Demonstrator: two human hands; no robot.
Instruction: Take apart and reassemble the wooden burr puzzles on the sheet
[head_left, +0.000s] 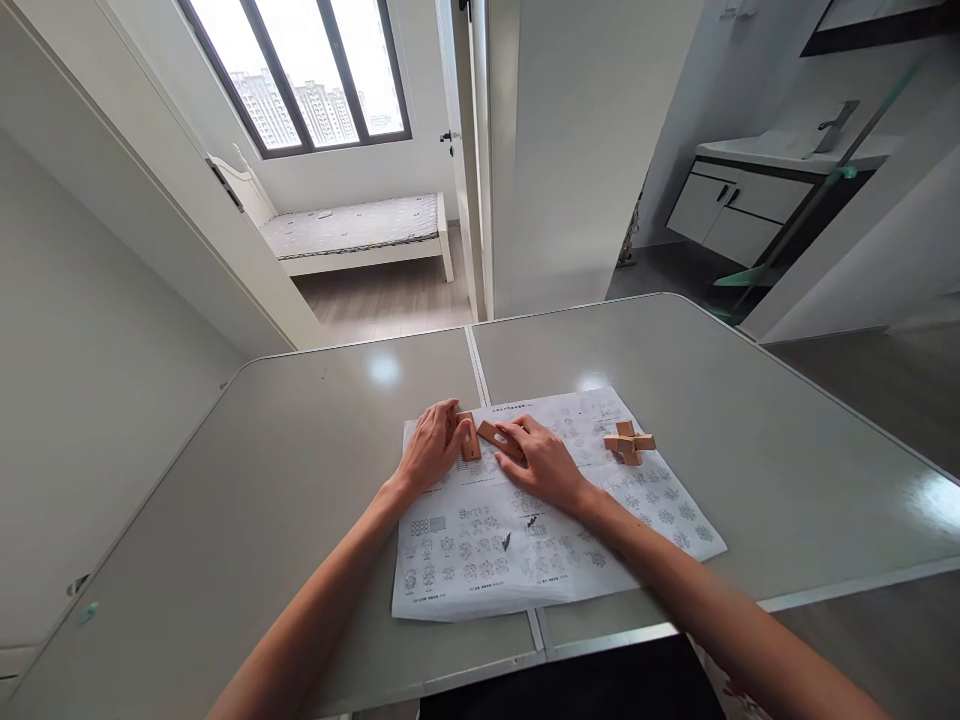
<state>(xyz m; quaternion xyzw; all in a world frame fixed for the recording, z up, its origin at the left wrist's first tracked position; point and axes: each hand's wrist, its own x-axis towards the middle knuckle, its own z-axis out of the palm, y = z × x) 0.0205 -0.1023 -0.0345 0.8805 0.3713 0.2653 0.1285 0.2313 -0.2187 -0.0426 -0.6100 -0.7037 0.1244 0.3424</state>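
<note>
A notched wooden puzzle piece (471, 442) stands on the printed instruction sheet (480, 590), with the thumb of my left hand (429, 448) against it. The left fingers curl over the far side, partly hiding more wood there. My right hand (541, 460) grips another wooden puzzle piece (492, 434), its notch facing up and its left end close to the first piece. Farther right on the sheet lies a cross-shaped wooden burr puzzle (628, 443), touched by neither hand. The sheet shows rows of small line drawings and has creases across it.
The grey folding table (322, 480) has a metal seam (475, 365) down its middle. Two small dark scraps or holes (506, 542) show on the sheet. Beyond the table are a bed (360, 228) under a window and a sink cabinet (739, 200) at the right.
</note>
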